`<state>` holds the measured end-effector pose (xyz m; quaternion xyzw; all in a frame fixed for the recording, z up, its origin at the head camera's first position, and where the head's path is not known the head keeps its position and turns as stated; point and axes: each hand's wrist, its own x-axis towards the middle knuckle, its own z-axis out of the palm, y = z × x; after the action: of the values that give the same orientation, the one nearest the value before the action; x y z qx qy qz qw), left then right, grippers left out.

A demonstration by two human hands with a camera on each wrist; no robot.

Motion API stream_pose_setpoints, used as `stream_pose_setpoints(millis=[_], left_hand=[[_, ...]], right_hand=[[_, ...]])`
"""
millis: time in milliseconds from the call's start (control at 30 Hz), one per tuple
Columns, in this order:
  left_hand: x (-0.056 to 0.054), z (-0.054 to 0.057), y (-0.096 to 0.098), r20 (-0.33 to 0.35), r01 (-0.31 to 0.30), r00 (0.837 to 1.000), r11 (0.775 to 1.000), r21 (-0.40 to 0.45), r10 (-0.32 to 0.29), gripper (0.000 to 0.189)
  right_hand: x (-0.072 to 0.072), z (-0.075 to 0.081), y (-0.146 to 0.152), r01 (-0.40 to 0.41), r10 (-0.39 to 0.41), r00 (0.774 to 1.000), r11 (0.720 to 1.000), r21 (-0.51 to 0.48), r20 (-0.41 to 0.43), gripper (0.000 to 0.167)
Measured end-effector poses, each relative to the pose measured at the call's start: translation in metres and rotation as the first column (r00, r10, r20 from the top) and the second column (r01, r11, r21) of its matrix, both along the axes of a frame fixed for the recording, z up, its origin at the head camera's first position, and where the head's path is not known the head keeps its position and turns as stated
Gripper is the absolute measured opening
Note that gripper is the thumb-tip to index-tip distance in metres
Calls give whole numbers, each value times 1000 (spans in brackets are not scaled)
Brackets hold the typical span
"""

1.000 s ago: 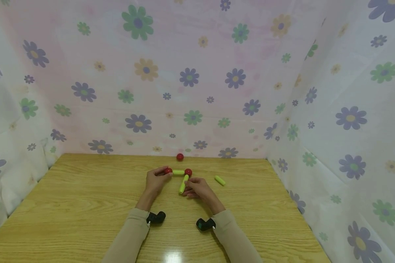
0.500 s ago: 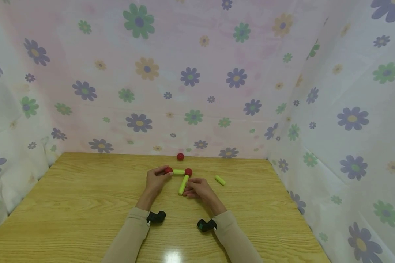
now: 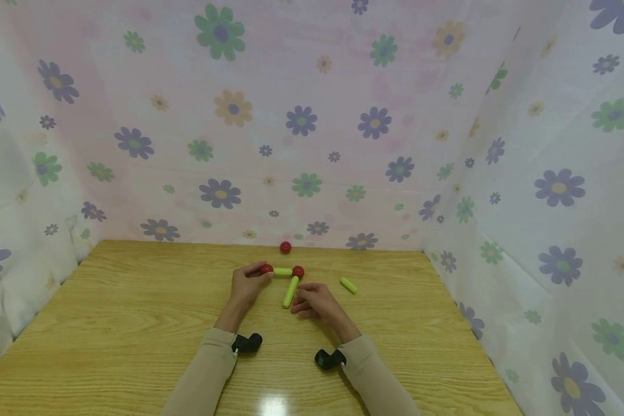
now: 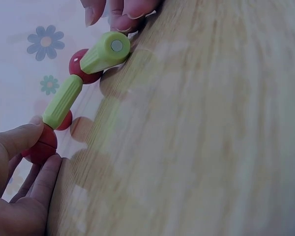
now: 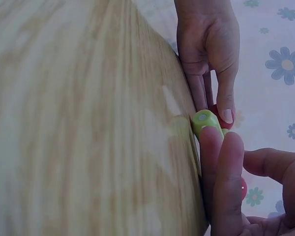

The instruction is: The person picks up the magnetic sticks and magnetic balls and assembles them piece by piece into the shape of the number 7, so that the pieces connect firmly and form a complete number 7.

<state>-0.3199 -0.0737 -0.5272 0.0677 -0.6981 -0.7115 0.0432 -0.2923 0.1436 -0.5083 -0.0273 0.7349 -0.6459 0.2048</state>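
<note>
My left hand [image 3: 246, 286] pinches a red ball [image 4: 42, 146] between thumb and fingers, low on the table. A light green ribbed magnetic stick [image 4: 63, 102] joins that ball to a second red ball [image 3: 298, 271]. From this second ball another green stick [image 3: 290, 293] runs toward the front, its free end showing a round silver disc [image 4: 117, 45] in the left wrist view. Just right of this front stick is my right hand [image 3: 318, 301], fingers loosely bent and a small gap from it, holding nothing.
A third red ball [image 3: 285, 247] sits near the back edge of the wooden table [image 3: 135, 306]. One loose green stick [image 3: 349, 285] lies to the right of my right hand. Flowered cloth [image 3: 270, 173] hangs behind and along both sides.
My right hand has let go of the front stick and drawn slightly right. The left hand stays on its ball, and the joined pieces barely move.
</note>
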Motion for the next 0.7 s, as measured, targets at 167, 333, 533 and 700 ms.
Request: stream_pose_setpoints(millis=[167,333,533,700], left_hand=[[1,1,0,1,-5,1000,1000,-9,5,45],[1,1,0,8,-2,1000,1000,-16,2,45],[1,1,0,11,4,1000,1000,-15,-4,45],[1,2,0,15,1,1000,1000,-5,-1,45]], right_hand=[[3,3,3,-9,10,1000,999,43,-12,50],[3,7,11,-4,10,998,996,86,-65,50],[-2,13,25,77,-61,985,993,94,-162,47],[-8,15,37,180,-157,949,982,62,-272,43]])
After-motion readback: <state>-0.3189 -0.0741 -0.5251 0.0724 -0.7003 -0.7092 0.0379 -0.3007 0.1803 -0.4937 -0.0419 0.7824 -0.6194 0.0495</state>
